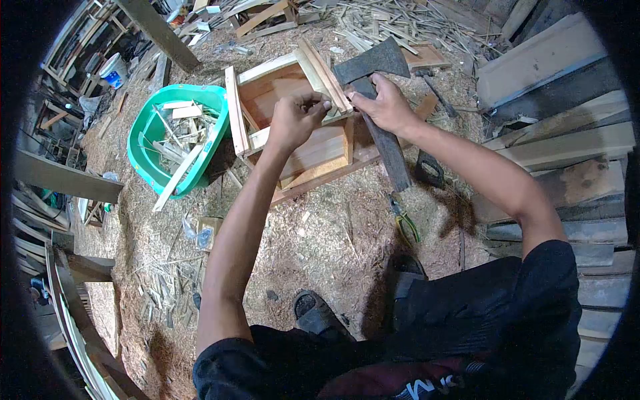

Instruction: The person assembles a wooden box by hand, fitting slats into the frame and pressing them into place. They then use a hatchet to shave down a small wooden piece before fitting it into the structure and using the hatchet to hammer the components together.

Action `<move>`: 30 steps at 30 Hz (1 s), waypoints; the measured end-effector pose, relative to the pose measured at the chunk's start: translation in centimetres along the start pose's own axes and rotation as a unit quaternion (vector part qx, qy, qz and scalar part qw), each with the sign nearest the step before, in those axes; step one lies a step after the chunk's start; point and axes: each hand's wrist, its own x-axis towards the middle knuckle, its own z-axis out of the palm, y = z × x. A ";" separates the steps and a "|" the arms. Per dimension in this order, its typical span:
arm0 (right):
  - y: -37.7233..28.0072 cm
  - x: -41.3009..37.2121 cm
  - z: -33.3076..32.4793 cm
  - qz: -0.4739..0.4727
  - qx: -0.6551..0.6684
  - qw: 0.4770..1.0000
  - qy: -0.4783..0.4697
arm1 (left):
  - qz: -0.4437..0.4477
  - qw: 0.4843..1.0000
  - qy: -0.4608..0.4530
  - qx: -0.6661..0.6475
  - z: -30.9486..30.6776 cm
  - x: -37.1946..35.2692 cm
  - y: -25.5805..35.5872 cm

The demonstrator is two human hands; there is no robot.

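Observation:
A small wooden frame box [317,157] stands on the sawdust-covered floor in front of me. My left hand [298,120] is over its top edge, fingers closed in a pinch; what they hold, if anything, is too small to name. My right hand [387,107] is by the box's right corner, thumb and finger pinched close to the top rail; its contents cannot be made out. An axe [383,137] leans against the right side of the box, its head up beside my right hand and its handle slanting down to the right.
A green tub [137,143] of wood offcuts sits left of the box. Yellow-green pliers [405,223] lie on the floor to the right. Stacked boards [560,173] line the right side. A wooden post [160,33] rises at the upper left.

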 end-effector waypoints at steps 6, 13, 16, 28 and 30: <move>-0.6 -0.5 -0.2 0.008 0.021 1.000 -0.012 | 0.019 0.999 -0.005 0.048 -0.5 0.1 0.0; -2.1 -0.3 -0.6 0.055 -0.020 0.997 -0.055 | 0.054 0.998 -0.009 0.022 -0.4 0.2 -0.6; -3.1 -0.2 -1.0 0.090 -0.119 0.986 -0.073 | 0.036 0.999 -0.019 0.023 -0.5 0.1 0.0; -1.0 -0.3 -0.2 -0.022 0.013 1.000 -0.008 | 0.053 0.996 -0.006 0.078 0.2 0.1 -0.1; -1.2 0.2 -0.7 0.042 -0.010 0.998 -0.042 | 0.082 0.992 0.001 0.094 0.3 0.1 -0.4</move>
